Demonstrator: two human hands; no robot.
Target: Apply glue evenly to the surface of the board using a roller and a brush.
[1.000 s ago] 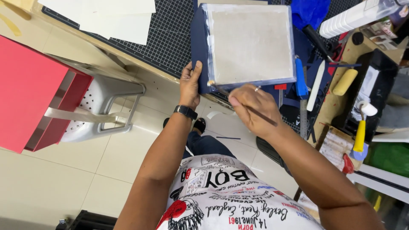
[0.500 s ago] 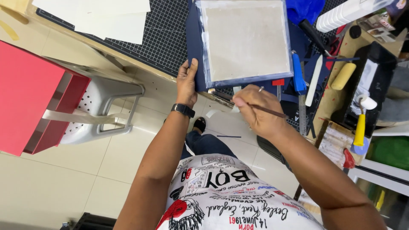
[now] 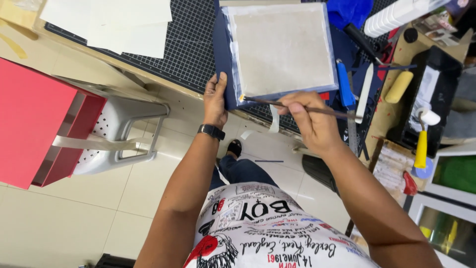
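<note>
A head-worn camera is looking down on a person standing at a work surface that is being covered by a dark gridded cutting mat. A grey board is lying on a larger sheet of navy blue covering material, near the front edge of the mat, with a blue margin showing on its left and near sides.

The left hand is being pressed flat on the near-left corner of the blue sheet, thumb on top, pinning rather than grasping. The right hand is being closed in a pinching grip round a thin dark-handled brush, whose tip is touching the blue margin at the board's near-left corner, where a wet, pale sheen is showing.

Loose white paper sheets are lying at the far left of the mat. To the right, well apart from the board, a blue-handled knife, a yellow roller and a white roll are being kept. A red box is resting on a white stool at the left.

Judged risks: the blue sheet is overhanging the surface's edge, so a slip of the pinning hand could be letting it shift or sag under the brush. Adhesive could be carried onto the board's face or the mat, or onto the left thumb, which is sitting just beside the brush tip.
</note>
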